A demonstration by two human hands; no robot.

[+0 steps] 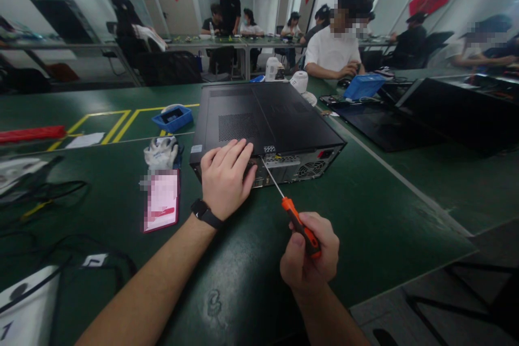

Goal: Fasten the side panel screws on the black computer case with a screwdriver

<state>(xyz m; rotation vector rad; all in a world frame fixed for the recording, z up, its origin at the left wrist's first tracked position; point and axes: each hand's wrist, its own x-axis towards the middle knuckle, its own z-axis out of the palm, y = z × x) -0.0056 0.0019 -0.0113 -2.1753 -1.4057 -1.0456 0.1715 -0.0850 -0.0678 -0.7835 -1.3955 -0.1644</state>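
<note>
A black desktop computer case [239,102] lies on its side on the green table, its rear panel facing me. My left hand [227,178] rests on the near left edge of the case, fingers stretched over the top cover and thumb down by the rear panel. In my right hand [312,251] is a screwdriver [300,224] with an orange and black handle. Its metal shaft points up and left, and the tip meets the upper edge of the rear panel, just right of my left hand. Whether the tip sits in a screw is too small to tell.
Left of the case are a blue tray [173,119], grey-white gloves [161,152] and a pink-framed sheet [162,200]. Black cables [60,189] lie farther left. Flat black panels [389,119] and a blue box [365,86] occupy the right, where a person in white [334,54] works.
</note>
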